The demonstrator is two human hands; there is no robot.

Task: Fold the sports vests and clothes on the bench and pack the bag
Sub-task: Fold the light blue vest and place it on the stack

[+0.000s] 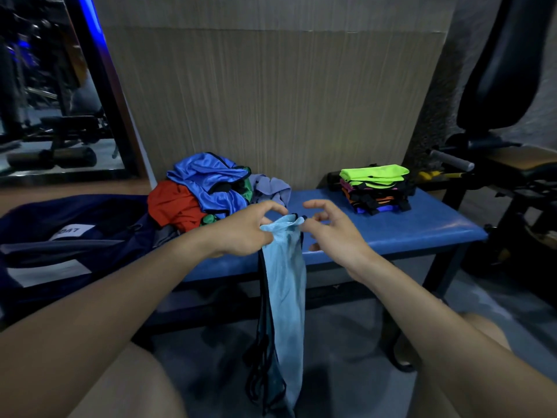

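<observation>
Light-blue mesh of a sports vest [284,285] hangs down in front of the blue padded surface [391,227], its top bunched in the curled fingers of the left hand [250,229]. Just right of the vest, the right hand [334,233] has its fingers curled near the dark-trimmed edge; whether it pinches the trim is hard to tell. Beyond the vest lies an unfolded pile of clothes [205,191], with a navy bag [69,239] left of it and a folded stack [375,188] at far right.
</observation>
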